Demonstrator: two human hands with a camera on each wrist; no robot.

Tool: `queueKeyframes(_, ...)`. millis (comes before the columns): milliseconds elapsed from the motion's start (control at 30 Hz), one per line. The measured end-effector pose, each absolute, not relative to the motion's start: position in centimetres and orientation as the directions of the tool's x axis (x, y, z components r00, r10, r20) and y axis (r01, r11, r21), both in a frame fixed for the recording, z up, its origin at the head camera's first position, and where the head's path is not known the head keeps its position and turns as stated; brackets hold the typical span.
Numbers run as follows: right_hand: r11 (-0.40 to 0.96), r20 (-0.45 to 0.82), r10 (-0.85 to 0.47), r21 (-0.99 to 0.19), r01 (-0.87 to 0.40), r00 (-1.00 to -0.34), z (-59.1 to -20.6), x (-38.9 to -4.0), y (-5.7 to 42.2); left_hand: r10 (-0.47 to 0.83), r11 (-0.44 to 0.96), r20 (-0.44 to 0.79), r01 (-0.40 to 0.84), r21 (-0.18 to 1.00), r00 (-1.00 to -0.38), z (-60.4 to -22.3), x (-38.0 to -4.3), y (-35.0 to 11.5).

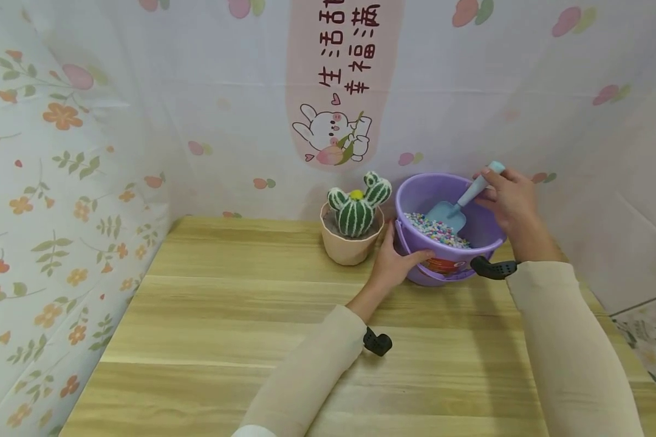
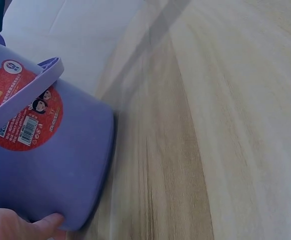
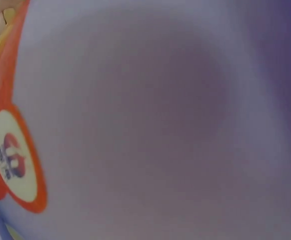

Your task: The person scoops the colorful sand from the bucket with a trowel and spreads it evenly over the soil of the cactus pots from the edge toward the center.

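A purple bucket [image 1: 486,246] stands at the back right of the table, small multicoloured beads [image 1: 429,227] inside it. My right hand [image 1: 514,197] grips the handle of a light blue toy shovel [image 1: 472,191] above the bucket's right rim. The shovel's blade dips into the beads. Against the bucket's left side rests my left hand [image 1: 391,264], its thumb stretched across the front and its fingers along the wall. In the left wrist view that thumb [image 2: 48,223] presses low on the bucket [image 2: 80,165]. The bucket's blurred wall [image 3: 135,140] fills the right wrist view, hiding the right hand there.
A knitted cactus in a pale pink pot [image 1: 345,249] stands just left of the bucket, close to the left hand. Behind the wooden table [image 1: 224,328] hangs a printed cloth [image 1: 224,91]. The bucket's handle [image 1: 443,278] hangs down across its front.
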State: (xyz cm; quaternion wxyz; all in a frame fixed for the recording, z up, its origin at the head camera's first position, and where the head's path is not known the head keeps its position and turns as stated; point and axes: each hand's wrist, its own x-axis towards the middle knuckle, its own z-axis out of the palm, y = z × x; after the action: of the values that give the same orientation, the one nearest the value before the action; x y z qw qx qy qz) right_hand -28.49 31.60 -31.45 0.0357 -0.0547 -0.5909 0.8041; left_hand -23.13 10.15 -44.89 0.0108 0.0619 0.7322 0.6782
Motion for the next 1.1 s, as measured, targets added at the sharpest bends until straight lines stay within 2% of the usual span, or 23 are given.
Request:
queueKeyframes(367,-0.130,0.044,0.103,-0.990,-0.058,-0.994,-32.1,-29.4,30.8,0.087,0.080,0.069,0.076,0.994,-0.994,-44.9,-23.1,10.0)
queueKeyframes(500,-0.033,0.047,0.126,-0.998,-0.051,-0.991,-32.4,-29.4,30.5,0.084,0.106,0.062,0.070,0.992,-0.995,-44.9,-23.0,10.0)
queueKeyframes(733,0.015,0.068,0.132,-0.998,-0.066,-0.989,-33.0,-29.3,30.6,0.106,0.165,0.044,0.061,0.984,-0.993,-45.0,-22.8,10.1)
queueKeyframes(1100,0.173,0.063,0.127,-0.984,-0.041,-0.990,-32.7,-29.1,30.6,0.111,0.199,0.060,0.081,0.977,-0.992,-44.8,-22.9,10.3)
